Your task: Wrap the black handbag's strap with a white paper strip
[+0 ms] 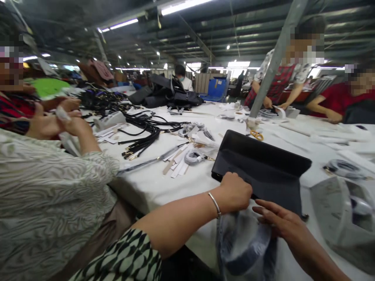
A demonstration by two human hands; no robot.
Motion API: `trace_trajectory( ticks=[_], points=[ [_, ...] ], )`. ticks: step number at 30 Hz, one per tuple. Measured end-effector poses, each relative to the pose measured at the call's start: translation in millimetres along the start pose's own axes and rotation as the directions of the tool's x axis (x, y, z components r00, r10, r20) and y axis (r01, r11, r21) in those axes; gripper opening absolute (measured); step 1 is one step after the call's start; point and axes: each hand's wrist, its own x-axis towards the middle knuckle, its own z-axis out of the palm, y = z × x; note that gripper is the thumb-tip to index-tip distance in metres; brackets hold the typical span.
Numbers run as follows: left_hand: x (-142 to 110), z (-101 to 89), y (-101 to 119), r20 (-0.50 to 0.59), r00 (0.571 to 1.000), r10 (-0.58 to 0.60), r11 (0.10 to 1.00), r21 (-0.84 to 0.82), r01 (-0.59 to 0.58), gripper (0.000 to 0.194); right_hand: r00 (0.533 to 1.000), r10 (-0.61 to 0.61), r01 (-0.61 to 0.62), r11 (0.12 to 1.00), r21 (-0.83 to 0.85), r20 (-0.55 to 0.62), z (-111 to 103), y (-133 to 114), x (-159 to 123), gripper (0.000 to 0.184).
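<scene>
A black flap bag (263,168) lies on the white table (164,183) in front of me. My left hand (236,192), with a silver bangle on the wrist, is closed on the bag's near edge. My right hand (278,218) lies just right of it, fingers stretched out, touching the bag's near side and a clear plastic bag (243,242) that hangs over the table's front edge below both hands.
A person in a zebra-print top (43,195) works close on my left. Black straps (146,128), paper strips (175,162) and coiled chains (195,156) litter the table. Other workers sit at the far right beside a grey pole (275,62). More plastic bags (342,210) lie at right.
</scene>
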Motion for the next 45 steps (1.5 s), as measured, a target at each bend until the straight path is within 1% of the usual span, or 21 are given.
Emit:
trace_trajectory(
  ticks=[3,7,11,17,20,22,24,25,27,28,29,30,31,32,33,35,37,38,39,42,45],
  points=[
    [-23,3.4,-6,-0.084,0.99,0.113,0.993,0.041,-0.11,0.024,0.992,0.053,-0.04,0.992,-0.116,0.111,-6,5,19,0.063],
    [-55,4.8,-14,-0.175,0.973,0.149,0.988,0.074,-0.138,0.028,0.966,0.132,-0.093,0.98,-0.177,0.223,-10,0,29,0.057],
    [-78,0.7,-17,-0.184,0.965,0.185,0.979,0.115,-0.166,0.014,0.969,0.124,-0.1,0.988,-0.119,0.215,13,-21,21,0.05],
    [-126,7.0,2,-0.313,0.835,0.453,0.888,0.247,-0.389,0.008,0.981,0.09,-0.095,0.995,0.026,0.175,54,-16,24,0.033],
    [-139,11.9,10,-0.309,0.878,0.366,0.93,0.09,-0.356,0.009,0.993,0.047,-0.069,0.977,0.2,0.11,58,-15,29,0.027],
    [-137,8.8,13,-0.319,0.926,0.202,0.958,-0.133,-0.255,0.021,0.999,0.022,-0.028,0.942,0.334,0.023,55,-23,27,0.021],
    [-128,2.3,13,-0.355,0.933,-0.05,0.918,-0.386,-0.097,0.027,1.0,0.015,-0.004,0.881,0.474,-0.02,52,-34,21,0.016],
    [-122,-0.7,11,-0.369,0.906,-0.205,0.863,-0.505,-0.011,0.026,1.0,0.015,-0.009,0.842,0.539,-0.008,50,-39,17,0.013],
    [-105,-3.6,5,-0.325,0.81,-0.489,0.687,-0.715,0.128,0.035,0.999,0.016,-0.043,0.779,0.625,0.048,49,-47,11,0.007],
    [-95,-2.9,-1,-0.252,0.78,-0.573,0.57,-0.806,0.159,0.049,0.997,0.02,-0.06,0.762,0.645,0.07,48,-50,9,0.004],
    [-86,-0.7,-8,-0.15,0.793,-0.591,0.441,-0.883,0.162,0.06,0.996,0.018,-0.069,0.749,0.658,0.084,48,-52,7,0.002],
    [-77,2.6,-16,-0.038,0.849,-0.528,0.308,-0.94,0.15,0.067,0.996,0.012,-0.07,0.743,0.666,0.092,48,-52,7,0.001],
    [-68,6.5,-24,0.055,0.916,-0.397,0.179,-0.974,0.136,0.067,0.995,-0.001,-0.064,0.742,0.668,0.096,47,-53,8,0.001],
    [-62,10.6,-32,0.111,0.965,-0.237,0.067,-0.989,0.13,0.063,0.995,-0.019,-0.05,0.746,0.664,0.096,46,-53,10,0.002],
    [-56,14.6,-39,0.128,0.988,-0.083,-0.017,-0.992,0.127,0.057,0.995,-0.045,-0.027,0.76,0.65,0.094,45,-53,11,0.004],
    [-51,20.6,-48,0.105,0.986,0.128,-0.09,-0.989,0.117,0.05,0.99,-0.115,0.055,0.859,0.51,0.087,43,-54,15,0.011],
    [-51,23.4,-48,0.081,0.978,0.19,-0.112,-0.988,0.103,0.044,0.981,-0.177,0.163,0.973,0.161,0.075,41,-57,17,0.02],
    [-52,23.8,-48,0.072,0.976,0.208,-0.121,-0.988,0.099,0.041,0.979,-0.193,0.198,0.976,-0.09,0.066,40,-58,19,0.026],
    [-53,23.7,-47,0.059,0.976,0.211,-0.147,-0.985,0.092,0.039,0.982,-0.186,0.19,0.954,-0.233,0.037,39,-60,23,0.029],
    [-52,23.2,-53,0.047,0.966,0.252,-0.301,-0.946,0.124,0.034,0.981,-0.166,0.105,0.889,-0.446,-0.1,36,-66,35,0.03],
    [-50,26.7,-64,0.097,0.955,0.28,-0.423,-0.88,0.213,0.032,0.936,-0.282,0.089,0.77,-0.632,-0.211,43,-74,43,0.024]
  ],
)
